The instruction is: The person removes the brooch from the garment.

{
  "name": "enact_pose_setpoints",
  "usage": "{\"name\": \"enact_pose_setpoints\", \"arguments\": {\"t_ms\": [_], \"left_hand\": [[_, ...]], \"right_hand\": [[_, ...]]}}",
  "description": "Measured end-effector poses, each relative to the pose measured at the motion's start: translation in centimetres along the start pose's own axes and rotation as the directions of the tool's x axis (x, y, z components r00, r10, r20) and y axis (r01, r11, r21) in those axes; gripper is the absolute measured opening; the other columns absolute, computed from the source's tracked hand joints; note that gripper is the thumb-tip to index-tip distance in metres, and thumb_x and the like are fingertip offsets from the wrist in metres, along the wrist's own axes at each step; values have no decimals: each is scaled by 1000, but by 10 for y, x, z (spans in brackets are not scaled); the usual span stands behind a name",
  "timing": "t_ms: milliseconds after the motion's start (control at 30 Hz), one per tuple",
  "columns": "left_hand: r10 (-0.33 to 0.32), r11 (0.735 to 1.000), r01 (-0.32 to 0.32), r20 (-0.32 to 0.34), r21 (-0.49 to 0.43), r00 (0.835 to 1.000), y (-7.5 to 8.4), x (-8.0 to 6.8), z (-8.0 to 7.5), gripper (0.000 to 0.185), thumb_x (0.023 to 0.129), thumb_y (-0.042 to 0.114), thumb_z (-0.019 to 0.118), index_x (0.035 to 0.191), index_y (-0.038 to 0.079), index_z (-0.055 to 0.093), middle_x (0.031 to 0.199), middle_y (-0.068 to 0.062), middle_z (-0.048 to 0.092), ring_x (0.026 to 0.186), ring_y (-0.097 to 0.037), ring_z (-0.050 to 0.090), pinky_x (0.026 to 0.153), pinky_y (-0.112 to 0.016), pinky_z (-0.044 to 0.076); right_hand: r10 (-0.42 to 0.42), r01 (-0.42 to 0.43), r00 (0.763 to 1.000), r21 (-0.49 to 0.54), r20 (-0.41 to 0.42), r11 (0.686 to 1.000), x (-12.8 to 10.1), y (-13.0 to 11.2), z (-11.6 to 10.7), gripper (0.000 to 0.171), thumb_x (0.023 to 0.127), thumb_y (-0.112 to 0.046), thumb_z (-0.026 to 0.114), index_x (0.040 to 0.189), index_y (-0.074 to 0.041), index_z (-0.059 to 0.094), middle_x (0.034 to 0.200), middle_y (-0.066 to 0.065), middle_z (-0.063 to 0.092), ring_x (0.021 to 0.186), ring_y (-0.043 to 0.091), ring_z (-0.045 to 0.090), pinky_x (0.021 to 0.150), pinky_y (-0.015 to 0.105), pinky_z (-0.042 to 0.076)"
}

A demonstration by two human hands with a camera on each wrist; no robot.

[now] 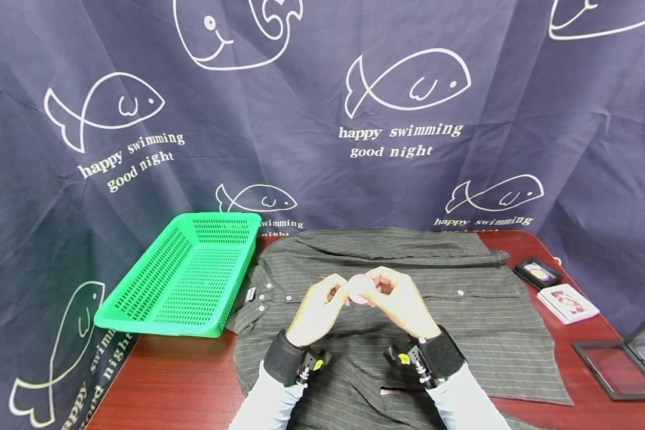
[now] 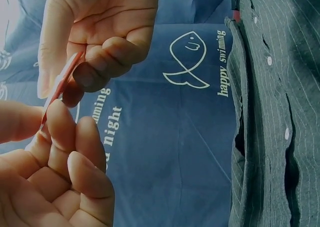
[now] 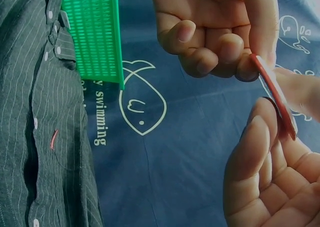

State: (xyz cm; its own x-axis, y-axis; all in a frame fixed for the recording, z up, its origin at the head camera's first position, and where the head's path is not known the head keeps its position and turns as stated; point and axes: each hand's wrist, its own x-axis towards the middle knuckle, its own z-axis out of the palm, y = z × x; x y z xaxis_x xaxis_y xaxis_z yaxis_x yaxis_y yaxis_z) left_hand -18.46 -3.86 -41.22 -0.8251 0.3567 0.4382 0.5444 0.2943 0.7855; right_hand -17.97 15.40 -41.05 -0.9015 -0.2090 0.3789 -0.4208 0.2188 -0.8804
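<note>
Both hands are raised over a dark pinstriped shirt (image 1: pixel 462 334) and share hold of a thin, round, pale pink disc (image 1: pixel 362 289). Seen edge-on in the left wrist view, the disc (image 2: pixel 61 87) shows a red side; the right wrist view shows the same red edge on the disc (image 3: pixel 275 97). My left hand (image 1: pixel 317 309) pinches its left edge between thumb and fingers. On the opposite edge, my right hand (image 1: pixel 405 301) pinches it likewise. What the disc is cannot be told. Beneath the hands, the shirt lies spread on the reddish wooden table (image 1: pixel 177 376).
A green plastic basket (image 1: pixel 220 325) stands at the left. Along the right side are a small black case (image 1: pixel 537 273) with a round item inside, a stack of cards (image 1: pixel 567 303) and a dark-framed clear case (image 1: pixel 613 370), opened. A printed fish curtain (image 1: pixel 312 119) hangs behind.
</note>
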Motion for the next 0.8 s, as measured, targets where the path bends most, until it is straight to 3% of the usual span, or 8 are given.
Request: {"name": "enact_pose_setpoints", "arguments": {"t_ms": [433,667,800], "left_hand": [[-3,1000,3,-6,-28,1000,0,0,-1,16,99,13,55,88,6,63,72,-10,63,64,-4,51,58,-22,41],[-34,999,33,-11,-37,999,1,0,-3,17,99,14,56,87,5,63,72,-12,62,65,-5,53,60,-19,41],[-29,999,28,-25,-34,999,1,0,-5,15,98,11,57,85,4,62,70,-12,61,63,-5,53,59,-19,42]], "right_hand": [[-28,30,997,39,-65,999,-1,-3,-6,19,84,-2,73,102,2,67,78,11,69,66,10,66,62,23,56],[-75,74,993,-11,-93,997,-4,-8,-14,22,84,0,72,106,3,66,84,14,69,72,2,65,65,20,54],[-100,93,989,-70,-109,993,-7,-10,-18,22,85,-3,73,106,-4,68,89,10,72,78,1,66,70,18,54]]}}
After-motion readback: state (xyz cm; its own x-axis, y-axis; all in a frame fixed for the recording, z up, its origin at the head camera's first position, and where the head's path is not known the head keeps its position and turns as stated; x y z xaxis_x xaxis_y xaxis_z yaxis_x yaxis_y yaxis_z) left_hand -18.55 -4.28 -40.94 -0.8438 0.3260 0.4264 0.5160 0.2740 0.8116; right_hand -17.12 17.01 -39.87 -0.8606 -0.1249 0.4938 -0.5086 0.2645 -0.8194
